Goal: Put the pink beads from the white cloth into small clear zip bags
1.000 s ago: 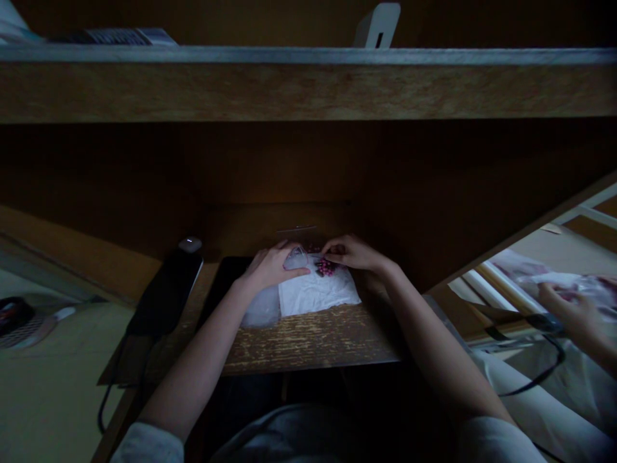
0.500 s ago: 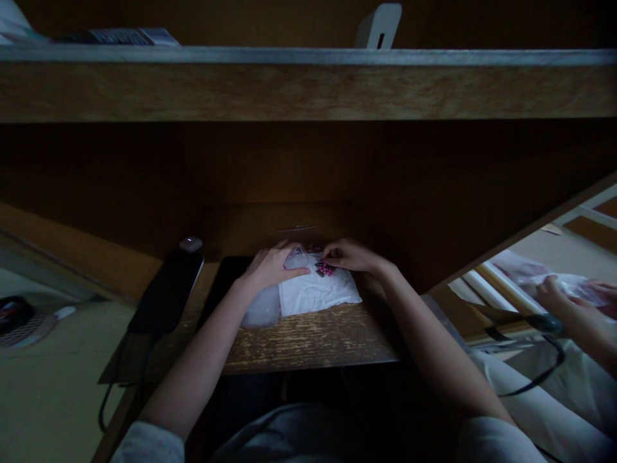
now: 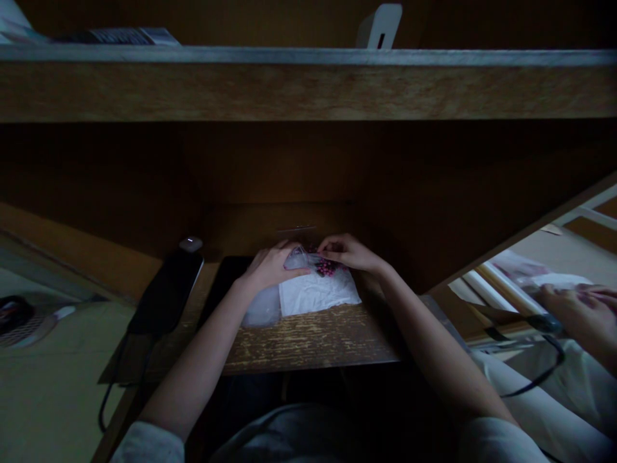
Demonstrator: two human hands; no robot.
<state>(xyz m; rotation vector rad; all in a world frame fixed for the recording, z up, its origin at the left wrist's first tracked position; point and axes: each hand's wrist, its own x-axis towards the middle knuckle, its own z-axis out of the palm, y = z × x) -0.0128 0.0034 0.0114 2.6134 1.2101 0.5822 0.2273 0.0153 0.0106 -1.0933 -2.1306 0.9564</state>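
My left hand is curled around the mouth of a small clear plastic bag with a pinkish rim. My right hand is closed in a pinch just right of that mouth; whatever sits between its fingertips is too small to make out. Under the right fingers lies a cluster of small pink and dark beads, heaped on a crumpled white tissue. A second translucent plastic bag lies flat below my left wrist, beside the tissue.
A dark power bank or phone-like slab with a cable lies left on the worn wooden desk, near a small white case. A shelf crosses overhead. At right, another person's hands handle a plastic bag.
My right hand has shifted slightly up and left, from the beads toward the bag's mouth. My left hand stays put. The other person's hands have moved a little.
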